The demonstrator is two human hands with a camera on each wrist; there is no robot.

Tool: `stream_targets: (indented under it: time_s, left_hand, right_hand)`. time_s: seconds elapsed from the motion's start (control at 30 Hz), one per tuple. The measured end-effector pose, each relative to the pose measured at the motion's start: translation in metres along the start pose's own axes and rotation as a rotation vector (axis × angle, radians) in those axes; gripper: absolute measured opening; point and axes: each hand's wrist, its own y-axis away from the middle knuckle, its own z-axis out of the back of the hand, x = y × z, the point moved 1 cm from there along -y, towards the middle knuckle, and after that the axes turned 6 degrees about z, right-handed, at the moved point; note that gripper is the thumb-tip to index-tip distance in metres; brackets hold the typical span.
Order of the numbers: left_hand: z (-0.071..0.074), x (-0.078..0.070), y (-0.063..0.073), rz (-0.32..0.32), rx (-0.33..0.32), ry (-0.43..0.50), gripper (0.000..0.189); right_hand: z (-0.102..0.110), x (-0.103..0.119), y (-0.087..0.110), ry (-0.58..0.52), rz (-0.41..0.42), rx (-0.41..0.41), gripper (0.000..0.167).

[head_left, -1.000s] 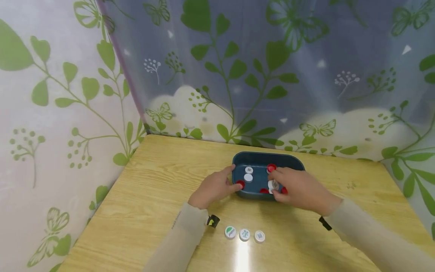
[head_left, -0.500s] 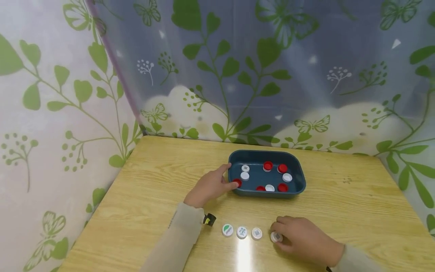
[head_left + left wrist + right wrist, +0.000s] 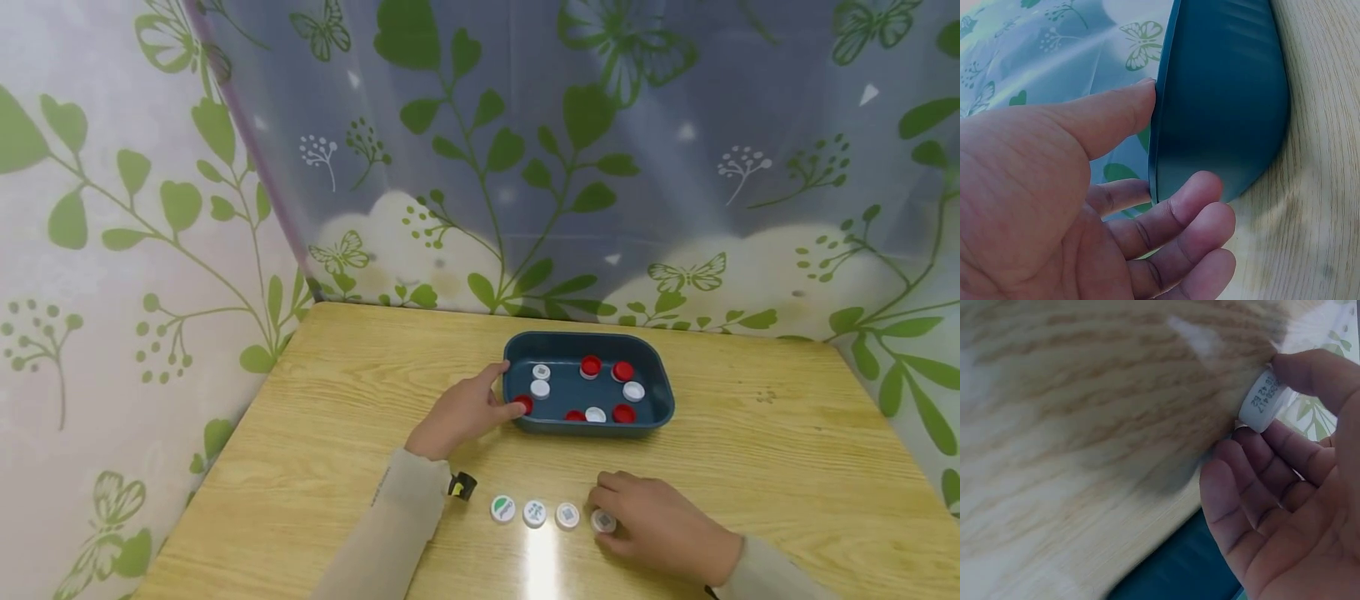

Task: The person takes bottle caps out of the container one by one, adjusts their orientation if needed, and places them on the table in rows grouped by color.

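Note:
My right hand (image 3: 663, 521) pinches a white bottle cap (image 3: 603, 522) with a grey square mark, down at the tabletop. In the right wrist view the thumb and a finger hold this cap (image 3: 1262, 400) by its edge, and printed digits show on its side. To its left three white caps stand in a row: one with a square mark (image 3: 567, 516), one with a blue-grey print (image 3: 535, 513) and one with a green print (image 3: 502, 509). My left hand (image 3: 463, 415) grips the left end of a dark blue tray (image 3: 592, 430), thumb and index finger at the rim (image 3: 1155, 144).
Inside the tray lie several loose caps, among them a red cap (image 3: 622, 372), a white cap (image 3: 633, 392) and a marked white cap (image 3: 541, 372). The wooden table (image 3: 360, 367) meets leaf-patterned cloth (image 3: 465, 208) at the back and left.
My right hand has carried a white cap out of the tray to the right end of the row, then shifted it slightly left. My left hand has stayed at the tray's end.

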Motion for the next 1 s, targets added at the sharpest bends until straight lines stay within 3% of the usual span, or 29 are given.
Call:
stream_targets:
  time_s: [0.8, 0.9, 1.0]
  left_hand:
    - [0.000, 0.000, 0.000, -0.016, -0.001, 0.002, 0.082]
    - [0.001, -0.001, 0.002, -0.017, 0.002, 0.006, 0.081]
    - [0.001, -0.001, 0.002, -0.015, 0.009, 0.000, 0.081]
  right_hand:
    - [-0.004, 0.001, -0.003, -0.040, -0.031, 0.029, 0.022]
    - [0.000, 0.000, -0.003, -0.045, -0.036, 0.037, 0.028]
    - [0.010, -0.003, -0.001, -0.001, -0.025, -0.008, 0.032]
